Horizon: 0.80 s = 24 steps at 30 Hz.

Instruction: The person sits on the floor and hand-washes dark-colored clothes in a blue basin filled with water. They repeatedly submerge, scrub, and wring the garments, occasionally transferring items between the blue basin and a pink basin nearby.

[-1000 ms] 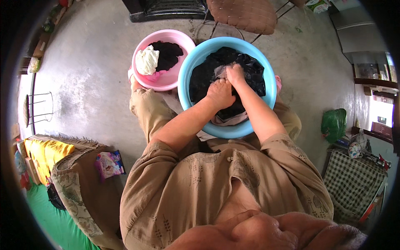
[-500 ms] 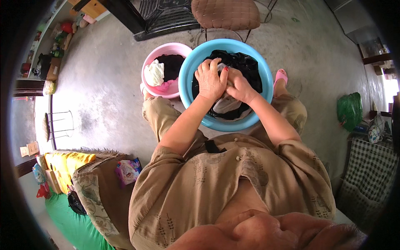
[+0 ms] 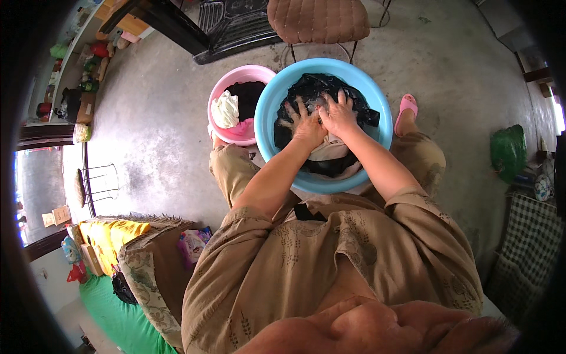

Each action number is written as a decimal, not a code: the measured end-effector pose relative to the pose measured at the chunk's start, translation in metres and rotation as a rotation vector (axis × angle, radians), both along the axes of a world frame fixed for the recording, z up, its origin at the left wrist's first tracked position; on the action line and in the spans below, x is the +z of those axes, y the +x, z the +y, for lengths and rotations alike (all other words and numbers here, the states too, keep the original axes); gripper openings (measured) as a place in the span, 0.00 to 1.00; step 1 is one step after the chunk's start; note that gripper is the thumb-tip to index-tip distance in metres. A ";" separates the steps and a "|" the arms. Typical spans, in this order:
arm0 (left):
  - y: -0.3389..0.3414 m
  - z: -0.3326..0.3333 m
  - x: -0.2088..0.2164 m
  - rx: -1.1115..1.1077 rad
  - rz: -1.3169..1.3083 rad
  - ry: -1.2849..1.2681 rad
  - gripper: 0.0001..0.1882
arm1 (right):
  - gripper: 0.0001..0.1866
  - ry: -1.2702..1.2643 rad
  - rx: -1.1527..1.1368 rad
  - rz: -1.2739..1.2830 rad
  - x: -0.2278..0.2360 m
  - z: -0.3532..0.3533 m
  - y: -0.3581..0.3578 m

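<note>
Black rumpled cloth (image 3: 323, 87), lying inside a round light-blue plastic basin (image 3: 383, 112) beside a smaller pink plastic basin (image 3: 243, 71), beneath left hand (image 3: 308, 126) and right hand (image 3: 341, 117), both unclenched and spread-fingered.

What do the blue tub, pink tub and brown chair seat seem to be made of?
Blue tub: likely plastic, smooth and softly shiny along its rim. Pink tub: probably plastic, smooth and evenly coloured. Brown chair seat: dimpled, matte padding, perhaps fabric or imitation leather.
</note>
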<state>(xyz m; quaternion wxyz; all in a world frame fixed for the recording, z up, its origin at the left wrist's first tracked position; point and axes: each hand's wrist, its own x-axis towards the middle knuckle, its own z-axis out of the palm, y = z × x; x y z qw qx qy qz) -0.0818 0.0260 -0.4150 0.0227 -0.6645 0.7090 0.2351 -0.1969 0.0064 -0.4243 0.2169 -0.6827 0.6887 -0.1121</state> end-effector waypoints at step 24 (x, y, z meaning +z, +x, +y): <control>-0.005 -0.047 -0.007 0.130 0.198 0.013 0.24 | 0.13 -0.140 -0.056 -0.205 -0.043 -0.043 -0.014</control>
